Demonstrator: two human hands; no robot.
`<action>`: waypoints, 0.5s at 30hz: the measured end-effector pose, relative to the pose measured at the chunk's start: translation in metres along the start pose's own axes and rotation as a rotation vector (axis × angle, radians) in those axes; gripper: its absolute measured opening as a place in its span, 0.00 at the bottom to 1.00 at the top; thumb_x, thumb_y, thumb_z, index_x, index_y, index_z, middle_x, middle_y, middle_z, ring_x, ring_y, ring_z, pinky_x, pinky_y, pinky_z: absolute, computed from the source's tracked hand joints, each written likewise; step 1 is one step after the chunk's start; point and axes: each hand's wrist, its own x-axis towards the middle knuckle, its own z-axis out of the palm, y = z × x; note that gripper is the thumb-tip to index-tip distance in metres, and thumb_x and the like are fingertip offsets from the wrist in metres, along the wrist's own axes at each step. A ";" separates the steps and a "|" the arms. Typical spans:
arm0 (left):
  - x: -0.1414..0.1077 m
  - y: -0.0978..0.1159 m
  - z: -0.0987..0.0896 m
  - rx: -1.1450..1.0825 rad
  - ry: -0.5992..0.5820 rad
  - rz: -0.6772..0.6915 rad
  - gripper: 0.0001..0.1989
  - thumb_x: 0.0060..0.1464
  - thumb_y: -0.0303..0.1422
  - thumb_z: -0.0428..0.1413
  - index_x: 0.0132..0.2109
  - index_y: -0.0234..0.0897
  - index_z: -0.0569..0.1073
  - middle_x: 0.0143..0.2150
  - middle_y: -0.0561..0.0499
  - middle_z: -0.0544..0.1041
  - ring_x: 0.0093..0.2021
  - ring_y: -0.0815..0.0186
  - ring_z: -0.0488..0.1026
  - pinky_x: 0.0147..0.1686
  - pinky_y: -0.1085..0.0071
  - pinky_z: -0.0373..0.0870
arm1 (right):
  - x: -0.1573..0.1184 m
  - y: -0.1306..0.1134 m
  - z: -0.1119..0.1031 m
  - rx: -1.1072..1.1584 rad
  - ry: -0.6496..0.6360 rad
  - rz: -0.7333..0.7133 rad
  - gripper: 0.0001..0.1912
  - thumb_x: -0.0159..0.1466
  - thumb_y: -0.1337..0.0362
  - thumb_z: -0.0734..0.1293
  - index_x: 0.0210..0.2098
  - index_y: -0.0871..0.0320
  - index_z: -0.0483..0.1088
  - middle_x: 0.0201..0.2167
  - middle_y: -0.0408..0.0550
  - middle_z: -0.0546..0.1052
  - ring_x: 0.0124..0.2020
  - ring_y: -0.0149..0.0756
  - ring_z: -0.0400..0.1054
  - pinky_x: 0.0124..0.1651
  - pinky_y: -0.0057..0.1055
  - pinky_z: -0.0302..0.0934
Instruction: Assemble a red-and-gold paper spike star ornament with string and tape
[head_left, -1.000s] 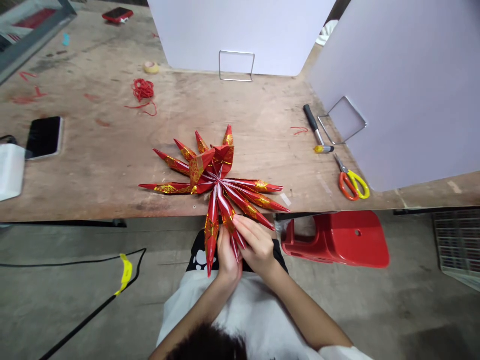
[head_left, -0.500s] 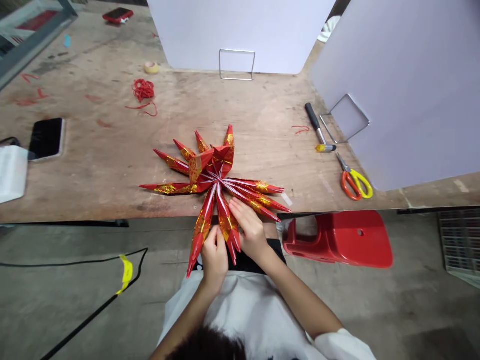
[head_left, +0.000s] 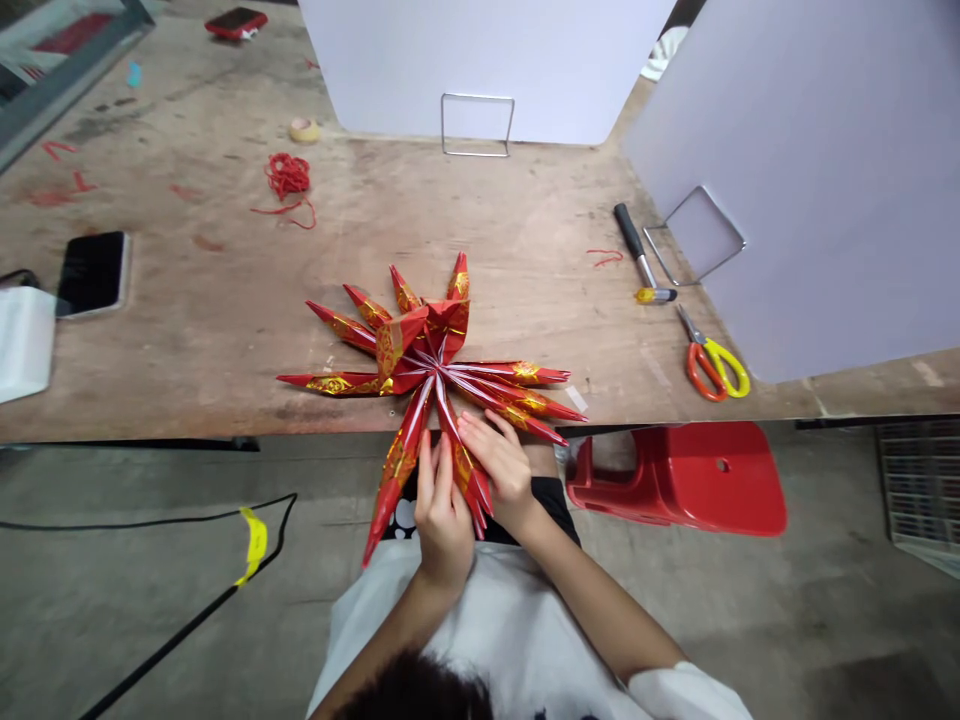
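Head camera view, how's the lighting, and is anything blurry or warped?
In the head view, the light is soft and even with only faint shadows, the gold foil on the red paper star glints slightly, nothing looks clearly blurred, and the wide lens makes the pale panel appear to lean.

Room to pass over the worn plywood surface (head_left: 517, 240) right of the red-gold folded paper star (head_left: 431, 365), until orange-yellow scissors (head_left: 712, 367) and a tall white panel (head_left: 817, 190) block the way!

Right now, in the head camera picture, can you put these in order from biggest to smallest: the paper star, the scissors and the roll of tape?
Largest: the red paper star
Next: the orange-and-yellow scissors
Smallest: the roll of tape, though it lies farther from the camera, so that may make it look smaller.
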 end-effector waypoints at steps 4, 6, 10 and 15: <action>0.013 0.005 -0.005 -0.019 0.008 0.012 0.27 0.59 0.22 0.49 0.64 0.44 0.62 0.61 0.48 0.71 0.60 0.63 0.69 0.60 0.69 0.64 | 0.002 0.002 0.000 0.050 0.050 -0.011 0.22 0.67 0.71 0.59 0.60 0.58 0.64 0.54 0.57 0.73 0.57 0.45 0.67 0.58 0.50 0.66; 0.023 0.004 -0.005 -0.090 -0.004 0.009 0.29 0.59 0.23 0.51 0.65 0.44 0.60 0.62 0.47 0.68 0.61 0.62 0.66 0.62 0.66 0.63 | 0.004 0.003 0.000 0.076 0.041 -0.032 0.23 0.67 0.71 0.59 0.61 0.59 0.63 0.56 0.58 0.72 0.58 0.45 0.66 0.58 0.49 0.66; 0.045 -0.007 -0.001 -0.208 -0.097 0.137 0.32 0.59 0.24 0.52 0.68 0.47 0.54 0.69 0.48 0.56 0.67 0.60 0.56 0.65 0.62 0.57 | 0.014 0.008 -0.003 0.093 -0.011 -0.076 0.23 0.67 0.71 0.58 0.62 0.59 0.60 0.60 0.59 0.68 0.60 0.45 0.63 0.59 0.50 0.64; 0.058 -0.025 0.008 -0.173 -0.189 0.365 0.33 0.62 0.26 0.48 0.70 0.44 0.44 0.71 0.46 0.49 0.69 0.60 0.50 0.66 0.62 0.54 | 0.025 0.019 -0.010 0.109 -0.105 -0.162 0.23 0.67 0.73 0.58 0.61 0.62 0.60 0.60 0.63 0.67 0.62 0.46 0.61 0.60 0.52 0.63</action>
